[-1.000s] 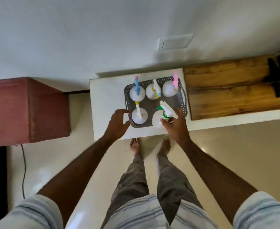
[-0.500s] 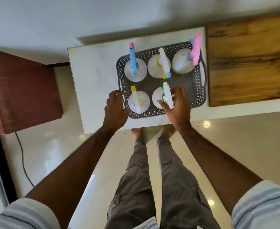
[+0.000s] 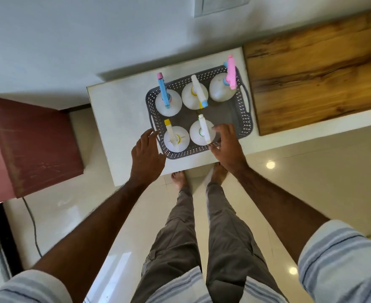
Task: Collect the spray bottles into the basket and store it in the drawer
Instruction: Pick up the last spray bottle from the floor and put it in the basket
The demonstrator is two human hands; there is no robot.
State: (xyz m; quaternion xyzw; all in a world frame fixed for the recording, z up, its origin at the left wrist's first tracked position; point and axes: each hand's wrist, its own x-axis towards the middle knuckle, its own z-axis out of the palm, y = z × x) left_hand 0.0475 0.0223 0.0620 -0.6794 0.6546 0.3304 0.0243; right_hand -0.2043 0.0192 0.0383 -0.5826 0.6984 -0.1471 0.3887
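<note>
Right fingers: so, I see my right hand (image 3: 227, 147) spread and loose over the basket's near right part, gripping nothing; its fingertips partly hide the rim there.
Left fingers: my left hand (image 3: 147, 155) is open, fingertips at the basket's left end; I cannot tell whether they touch it.
Hidden: the bottle bodies below their shoulders sit behind the basket wall.
Basket: the grey perforated basket (image 3: 244, 119) stands on the white table (image 3: 119, 119), toward its right edge and near its front edge.
Bottles: five white spray bottles stand upright inside, with blue (image 3: 164, 92), white-and-blue (image 3: 198, 91) and pink (image 3: 231, 72) heads along the far side, yellow-tipped (image 3: 171, 133) and green-ringed (image 3: 204, 131) heads near me.
</note>
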